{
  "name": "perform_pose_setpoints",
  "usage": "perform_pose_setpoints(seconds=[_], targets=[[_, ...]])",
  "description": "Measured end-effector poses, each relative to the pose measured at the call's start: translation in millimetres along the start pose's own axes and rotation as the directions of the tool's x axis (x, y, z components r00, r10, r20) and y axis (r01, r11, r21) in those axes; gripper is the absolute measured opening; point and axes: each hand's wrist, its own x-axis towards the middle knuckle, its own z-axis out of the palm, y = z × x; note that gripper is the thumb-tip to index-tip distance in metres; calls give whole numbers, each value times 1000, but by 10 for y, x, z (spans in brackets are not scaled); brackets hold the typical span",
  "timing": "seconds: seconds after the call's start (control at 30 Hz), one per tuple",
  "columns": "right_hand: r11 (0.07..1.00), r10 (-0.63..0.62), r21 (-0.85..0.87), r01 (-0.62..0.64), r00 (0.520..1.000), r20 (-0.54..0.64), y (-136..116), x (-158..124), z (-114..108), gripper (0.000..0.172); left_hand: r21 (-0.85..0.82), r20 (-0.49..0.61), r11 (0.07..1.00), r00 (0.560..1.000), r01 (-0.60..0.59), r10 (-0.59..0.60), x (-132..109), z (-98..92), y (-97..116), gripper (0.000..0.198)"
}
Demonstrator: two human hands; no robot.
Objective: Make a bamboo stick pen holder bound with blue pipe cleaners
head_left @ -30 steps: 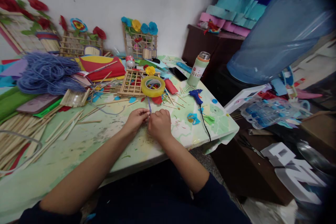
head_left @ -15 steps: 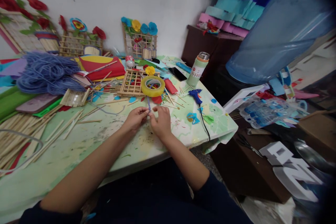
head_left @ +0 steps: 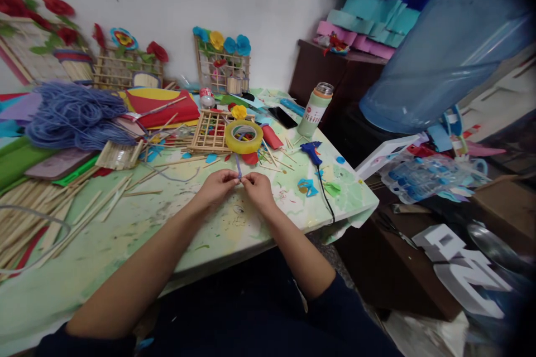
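Observation:
Between my two hands, over the front of the table, is a short length of blue-purple cord (head_left: 238, 166). My left hand (head_left: 220, 185) pinches it with thumb and forefinger. Fingertips of my right hand (head_left: 257, 188) are closed on the same cord from the other side, almost touching the left ones. The cord's upper end sticks up toward a roll of yellow tape (head_left: 244, 137) just beyond. Behind the tape lies a small lattice of sticks (head_left: 209, 131) with a yellow paper flower (head_left: 239, 112) at its edge.
A blue glue gun (head_left: 311, 152) with a black cable lies to the right, near a green bottle (head_left: 317, 110) and a phone (head_left: 283, 117). Leftward are a heap of blue cord (head_left: 75, 114) and many loose sticks (head_left: 37, 223). A large blue water jug (head_left: 444, 61) stands beyond the table's right edge.
My right hand's fingers, slightly apart before, have come together on the cord beside the left fingertips. The left hand stays nearly in place, still pinching.

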Motion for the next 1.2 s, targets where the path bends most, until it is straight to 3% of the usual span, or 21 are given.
perform_pose_setpoints(seconds=[0.17, 0.3, 0.5, 0.67, 0.83, 1.03, 1.2], targets=[[999, 22, 37, -23, 1000, 1, 6, 16, 34, 13, 238, -15, 965, 993, -109, 116, 15, -26, 9, 27], [1000, 2, -26, -2, 1000, -15, -11, 33, 53, 13, 435, 15, 885, 984, -168, 179, 3, -39, 31, 24], [996, -23, -93, 19, 999, -45, -36, 27, 72, 15, 762, 114, 585, 946, -278, 302, -84, -52, 122, 30], [994, -39, -104, 31, 996, -77, -42, 3, 78, 15, 892, 126, 387, 952, -232, 280, -148, -50, 204, 31], [996, -23, -86, 14, 995, -101, -37, -3, 81, 14, 893, 86, 414, 970, -176, 227, -171, -27, 259, 30], [1000, -2, -26, -1, 994, -105, -28, -9, 78, 14, 860, 69, 474, 964, -188, 257, -222, 17, 289, 30], [992, -46, -120, 35, 996, -82, -86, -58, 54, 15, 835, -2, 530, 964, -145, 267, -236, 7, 325, 30]])
